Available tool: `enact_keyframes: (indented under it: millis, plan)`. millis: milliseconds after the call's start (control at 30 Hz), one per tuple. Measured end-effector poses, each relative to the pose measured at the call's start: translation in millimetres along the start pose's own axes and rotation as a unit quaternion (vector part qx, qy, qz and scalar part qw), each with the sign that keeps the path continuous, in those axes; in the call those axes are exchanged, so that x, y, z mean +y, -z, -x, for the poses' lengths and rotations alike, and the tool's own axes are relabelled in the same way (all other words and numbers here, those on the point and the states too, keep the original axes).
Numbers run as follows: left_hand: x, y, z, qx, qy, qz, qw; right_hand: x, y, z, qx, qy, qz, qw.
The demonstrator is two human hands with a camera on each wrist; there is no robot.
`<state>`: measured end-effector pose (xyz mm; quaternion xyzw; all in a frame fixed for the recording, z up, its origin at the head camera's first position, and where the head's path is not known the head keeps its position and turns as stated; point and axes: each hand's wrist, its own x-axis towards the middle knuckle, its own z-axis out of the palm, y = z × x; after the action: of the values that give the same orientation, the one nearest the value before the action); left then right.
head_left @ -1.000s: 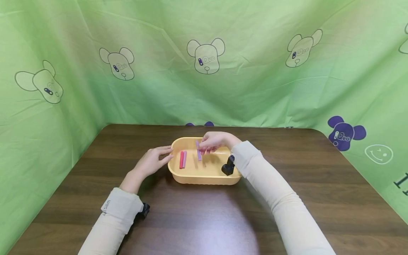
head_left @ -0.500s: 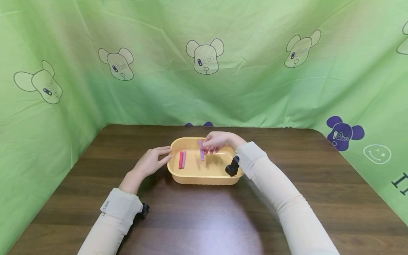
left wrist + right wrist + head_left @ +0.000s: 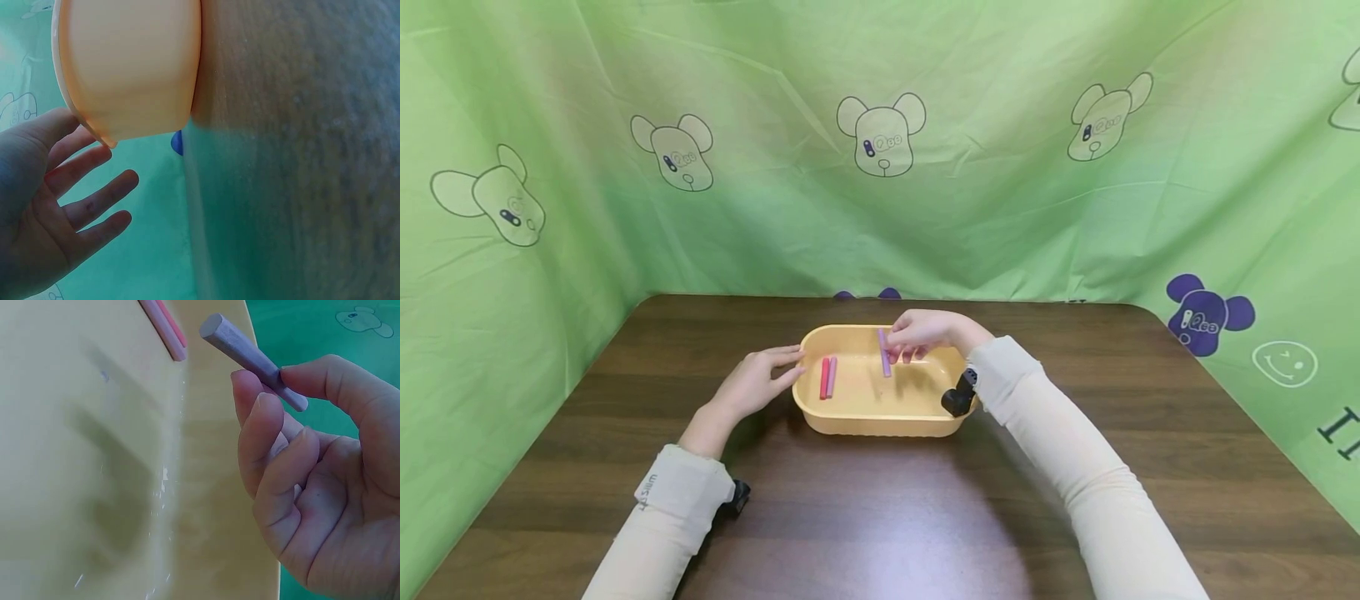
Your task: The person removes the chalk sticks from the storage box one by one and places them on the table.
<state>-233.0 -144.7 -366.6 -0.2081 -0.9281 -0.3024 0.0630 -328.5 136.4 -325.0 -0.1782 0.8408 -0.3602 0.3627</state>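
My right hand (image 3: 921, 332) pinches a purple chalk stick (image 3: 247, 356) between thumb and fingertips, above the far half of a yellow plastic basin (image 3: 880, 425). In the right wrist view the chalk slants, its flat end pointing away from the palm. Side by side on the basin floor at the left lie a red chalk stick (image 3: 824, 378) and a pinkish-purple chalk stick (image 3: 832, 377). My left hand (image 3: 756, 379) rests at the basin's left end, fingers spread and fairly straight; in the left wrist view its thumb (image 3: 59, 125) lies against the rim.
The basin stands on a dark wooden table (image 3: 865, 508). A green printed curtain (image 3: 880, 225) hangs behind the table and along its sides. Black wrist cameras sit on both forearms, the right camera (image 3: 958, 396) overlapping the basin's right end.
The right hand has moved a little to the right with the purple chalk stick. The left hand keeps its place at the basin's left end, and the other two sticks lie as before.
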Motion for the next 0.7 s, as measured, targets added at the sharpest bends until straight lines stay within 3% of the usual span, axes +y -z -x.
enact_keyframes:
  millis: [700]
  plan:
    - [0.2, -0.6, 0.3, 0.003, -0.003, 0.003, 1.0000, 11, 9, 24, 0.011, 0.019, -0.005, 1.000]
